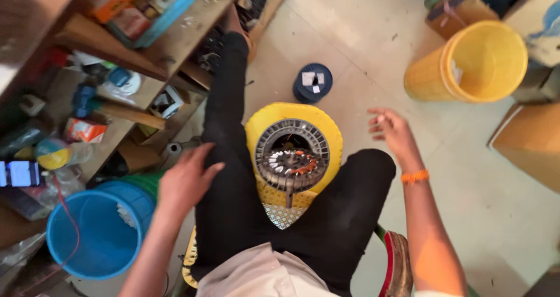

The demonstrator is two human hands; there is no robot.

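Motor stator [291,160] between knees, blue bucket [96,233] left

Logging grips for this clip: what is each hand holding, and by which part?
Nothing is held. The left hand rests on the thigh; the right hand hovers open.

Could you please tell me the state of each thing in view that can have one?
left hand: open, resting on thigh
right hand: open, raised, holding nothing
motor stator: flat on yellow stool
blue bucket: upright, uncovered
yellow bucket: tipped on its side
wire spool: on the floor
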